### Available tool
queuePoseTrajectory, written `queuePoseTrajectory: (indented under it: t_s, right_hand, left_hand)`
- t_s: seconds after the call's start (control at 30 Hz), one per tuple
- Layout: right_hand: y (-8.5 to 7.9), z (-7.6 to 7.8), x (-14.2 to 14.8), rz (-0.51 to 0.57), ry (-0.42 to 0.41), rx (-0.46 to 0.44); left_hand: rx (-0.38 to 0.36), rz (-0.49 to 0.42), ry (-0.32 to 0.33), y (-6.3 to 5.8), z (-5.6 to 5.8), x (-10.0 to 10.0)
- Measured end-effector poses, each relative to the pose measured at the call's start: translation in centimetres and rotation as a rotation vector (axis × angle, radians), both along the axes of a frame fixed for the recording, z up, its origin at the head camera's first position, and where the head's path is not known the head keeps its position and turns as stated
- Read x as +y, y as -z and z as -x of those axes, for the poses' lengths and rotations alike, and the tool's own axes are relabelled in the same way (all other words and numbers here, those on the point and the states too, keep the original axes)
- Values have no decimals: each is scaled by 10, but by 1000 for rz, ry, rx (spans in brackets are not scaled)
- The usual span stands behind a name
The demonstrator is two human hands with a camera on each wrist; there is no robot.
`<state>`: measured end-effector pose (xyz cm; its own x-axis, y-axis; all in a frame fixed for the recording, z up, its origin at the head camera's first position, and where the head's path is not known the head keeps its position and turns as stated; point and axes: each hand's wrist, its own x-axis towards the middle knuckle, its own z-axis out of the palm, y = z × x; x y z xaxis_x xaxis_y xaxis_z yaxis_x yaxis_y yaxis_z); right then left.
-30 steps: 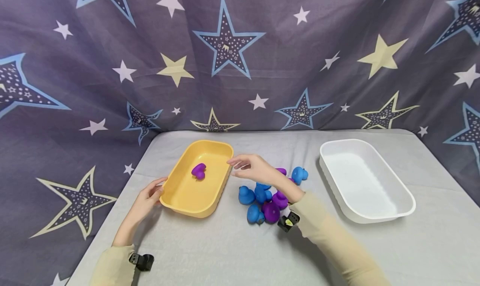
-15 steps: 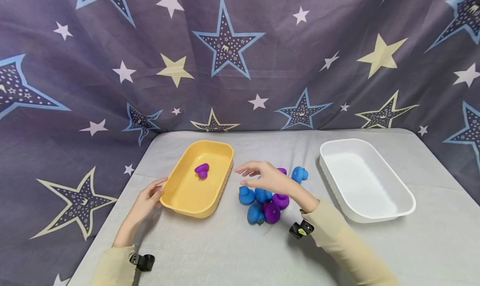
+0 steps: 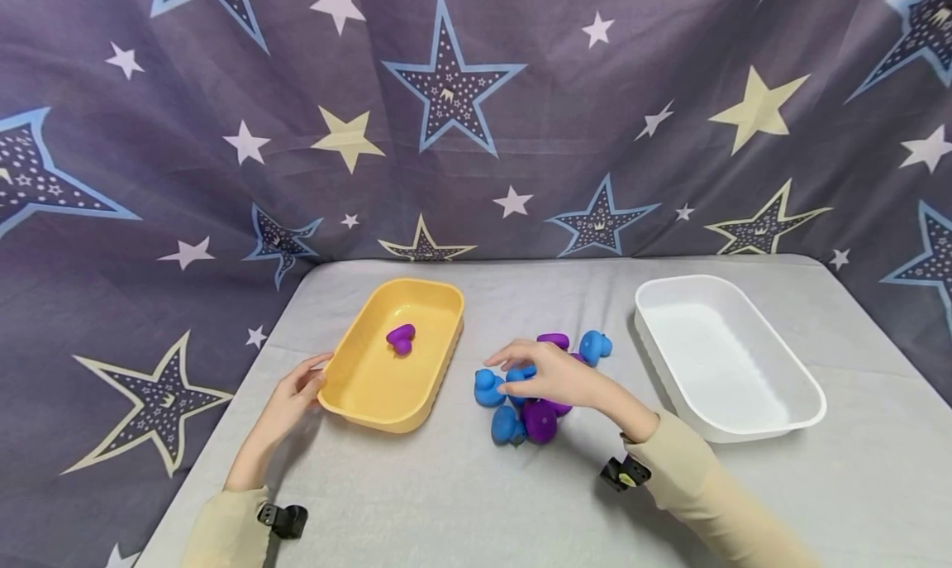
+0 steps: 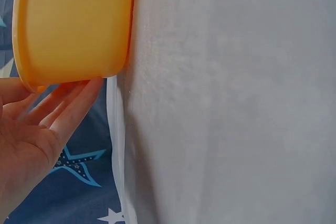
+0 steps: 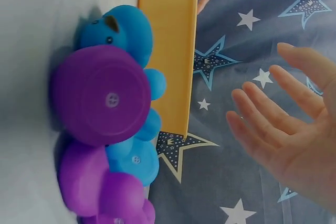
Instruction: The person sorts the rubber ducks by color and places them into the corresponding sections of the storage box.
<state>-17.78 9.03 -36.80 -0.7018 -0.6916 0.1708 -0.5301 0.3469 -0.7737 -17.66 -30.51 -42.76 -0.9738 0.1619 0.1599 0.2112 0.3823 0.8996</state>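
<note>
Worktop, draped in pale cloth; two black wrist cameras nearest, left and right. Next, cluster front: blue duck beside purple duck, the latter tipped with its base outward, likely because the toys were heaped loosely. Left hand at near-left corner of yellow tray: fingers nearly straight against the outer wall, none reaching inside; judged a steadying touch, since the tray stands on the cloth. Right hand over the cluster: fingers apart, loosely bent, nothing between them; pose seems suited to a single toy. Inside yellow tray: one lone purple toy, clear of the walls. White tray well apart, cluster between both trays, presumably for easy reach. Rear toys, one purple, one blue. Farthest: star-patterned curtain.
</note>
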Motion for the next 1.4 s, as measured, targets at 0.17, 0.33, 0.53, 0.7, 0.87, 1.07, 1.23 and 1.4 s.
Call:
queuePoseTrajectory:
  t_s: [0.17, 0.33, 0.53, 0.7, 0.87, 1.07, 1.23, 1.4]
  right_hand:
    - [4, -4, 6, -19, 0, 19]
    - [8, -10, 13, -50, 3, 64]
    - [16, -15, 20, -111, 1, 113]
    - [23, -17, 24, -140, -10, 165]
    - [27, -20, 27, -165, 3, 166]
    - [33, -23, 30, -186, 25, 192]
    - [40, -25, 31, -185, 47, 178]
    - [45, -28, 31, -194, 61, 159]
  left_hand:
    - [2, 2, -1, 0, 0, -1]
    - [1, -2, 5, 0, 0, -1]
    - [2, 0, 2, 0, -1, 0]
    - [5, 11, -5, -1, -1, 0]
    - [7, 20, -7, -1, -1, 0]
    - [8, 22, -6, 1, -1, -1]
    - [4, 21, -8, 0, -1, -1]
    - [10, 27, -16, 0, -1, -1]
